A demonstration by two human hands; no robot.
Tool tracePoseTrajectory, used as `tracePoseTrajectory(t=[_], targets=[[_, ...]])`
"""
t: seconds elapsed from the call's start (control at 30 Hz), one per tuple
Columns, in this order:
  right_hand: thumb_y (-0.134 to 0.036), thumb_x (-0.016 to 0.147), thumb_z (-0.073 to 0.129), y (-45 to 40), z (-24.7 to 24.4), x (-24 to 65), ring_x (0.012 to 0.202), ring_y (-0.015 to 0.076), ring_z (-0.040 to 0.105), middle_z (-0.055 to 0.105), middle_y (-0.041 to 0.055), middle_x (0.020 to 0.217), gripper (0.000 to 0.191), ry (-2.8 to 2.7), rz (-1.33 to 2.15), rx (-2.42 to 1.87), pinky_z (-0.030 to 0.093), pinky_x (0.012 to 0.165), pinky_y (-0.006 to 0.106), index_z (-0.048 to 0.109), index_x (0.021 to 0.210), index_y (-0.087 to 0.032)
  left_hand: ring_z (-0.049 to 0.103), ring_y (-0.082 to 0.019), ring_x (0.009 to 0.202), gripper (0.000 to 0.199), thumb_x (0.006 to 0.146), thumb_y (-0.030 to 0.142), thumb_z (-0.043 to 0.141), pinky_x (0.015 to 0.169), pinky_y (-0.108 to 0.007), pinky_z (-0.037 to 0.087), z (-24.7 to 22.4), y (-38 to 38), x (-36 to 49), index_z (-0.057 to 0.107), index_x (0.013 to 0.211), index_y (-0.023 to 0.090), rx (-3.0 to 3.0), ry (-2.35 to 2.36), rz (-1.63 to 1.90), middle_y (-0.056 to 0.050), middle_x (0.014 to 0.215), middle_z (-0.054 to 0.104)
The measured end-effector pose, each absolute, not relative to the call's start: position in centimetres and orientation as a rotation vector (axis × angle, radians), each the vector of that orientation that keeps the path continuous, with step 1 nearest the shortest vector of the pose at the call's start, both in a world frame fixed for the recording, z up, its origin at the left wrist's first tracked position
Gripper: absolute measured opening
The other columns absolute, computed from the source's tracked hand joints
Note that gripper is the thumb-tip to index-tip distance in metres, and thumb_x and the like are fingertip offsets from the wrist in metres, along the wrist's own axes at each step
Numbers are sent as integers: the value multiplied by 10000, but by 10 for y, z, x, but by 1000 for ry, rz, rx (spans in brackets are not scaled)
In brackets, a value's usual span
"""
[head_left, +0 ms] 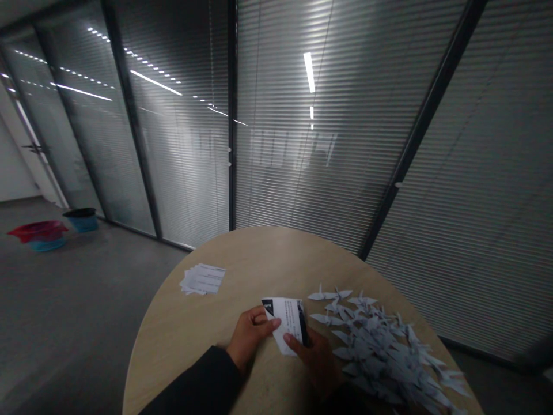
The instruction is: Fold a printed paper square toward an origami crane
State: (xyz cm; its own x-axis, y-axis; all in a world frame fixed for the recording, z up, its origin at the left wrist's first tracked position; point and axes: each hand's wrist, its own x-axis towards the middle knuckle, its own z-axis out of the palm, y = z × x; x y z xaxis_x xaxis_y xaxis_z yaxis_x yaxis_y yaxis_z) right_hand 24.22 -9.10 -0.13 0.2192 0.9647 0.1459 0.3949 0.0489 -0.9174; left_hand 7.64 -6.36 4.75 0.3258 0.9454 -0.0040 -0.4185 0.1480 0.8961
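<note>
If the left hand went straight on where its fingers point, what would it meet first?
A white printed paper sheet, which the left hand already seems to touch; the right hand lies just beyond it, though depth is unclear.

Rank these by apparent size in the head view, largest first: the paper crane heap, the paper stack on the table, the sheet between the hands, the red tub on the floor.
1. Paper crane heap
2. Red tub, though distance shrinks it
3. Held sheet and paper stack look alike; nearness to the camera makes ranking them unsure.
</note>
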Motion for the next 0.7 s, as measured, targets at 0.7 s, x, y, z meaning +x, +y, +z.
tracePoseTrajectory(t=[0.7], targets=[[-500,663,633,-92,17,241,843,292,699,762,66,828,404,-1405,897,-1652,543,693,324,741,890,-184,684,-185,622,379,574,375,843,601,-247,532,49,-57,68,754,792,79,775,720,1168,-119,716,748]])
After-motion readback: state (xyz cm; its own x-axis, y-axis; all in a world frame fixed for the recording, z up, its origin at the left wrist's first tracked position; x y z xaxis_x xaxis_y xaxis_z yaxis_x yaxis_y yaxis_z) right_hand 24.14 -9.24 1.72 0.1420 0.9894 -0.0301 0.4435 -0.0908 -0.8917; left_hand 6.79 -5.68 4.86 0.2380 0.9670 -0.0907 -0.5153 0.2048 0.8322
